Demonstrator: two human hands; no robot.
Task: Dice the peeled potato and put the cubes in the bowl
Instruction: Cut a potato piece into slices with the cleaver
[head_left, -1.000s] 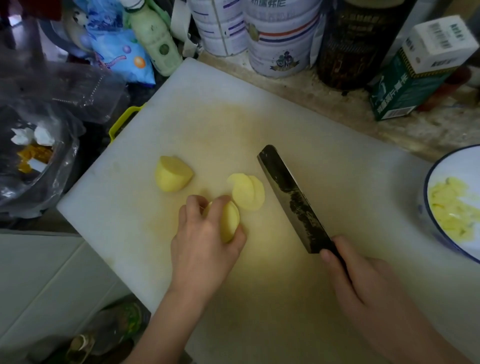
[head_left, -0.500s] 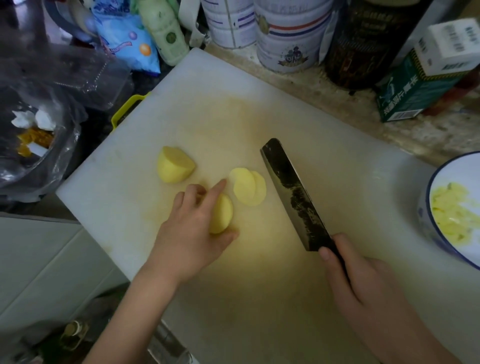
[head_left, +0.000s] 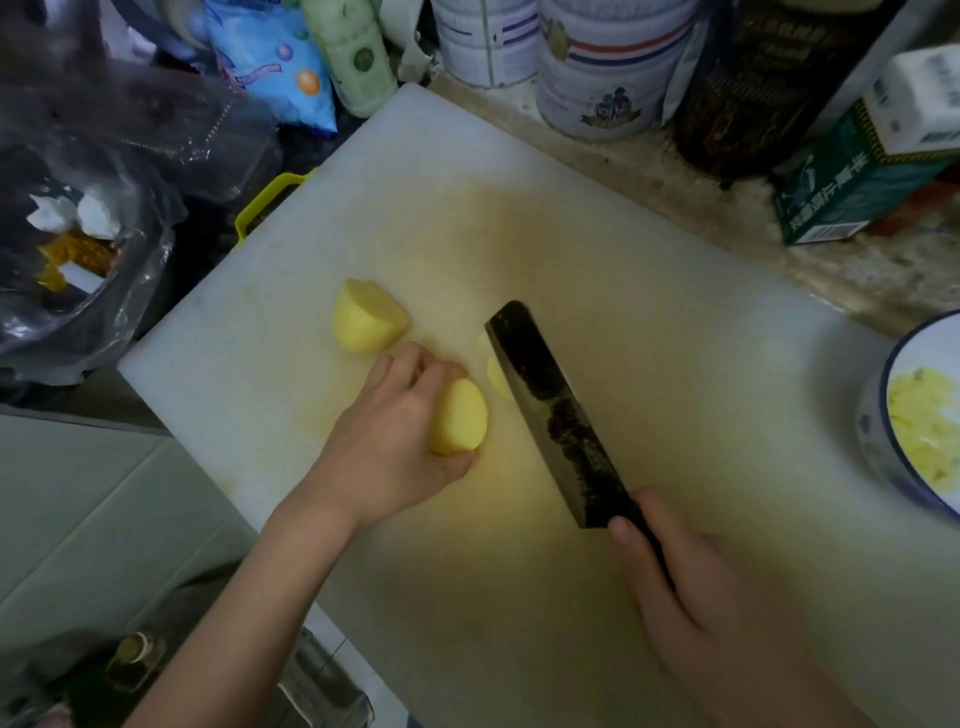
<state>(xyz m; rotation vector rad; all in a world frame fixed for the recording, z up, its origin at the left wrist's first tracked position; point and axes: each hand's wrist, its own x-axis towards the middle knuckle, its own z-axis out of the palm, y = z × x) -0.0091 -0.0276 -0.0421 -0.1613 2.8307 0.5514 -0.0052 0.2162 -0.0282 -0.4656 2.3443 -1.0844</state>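
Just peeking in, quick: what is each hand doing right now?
Left hand: grips a peeled yellow potato chunk on the white cutting board.
Right hand: grips the dark steel cleaver by its handle.

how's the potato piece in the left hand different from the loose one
The held piece is gripped by the left hand; the loose piece lies untouched. The held piece sits near the cleaver; the loose piece is farther from it. The held piece shows a rounded side, the loose piece a flat cut face. Both are peeled and pale yellow.
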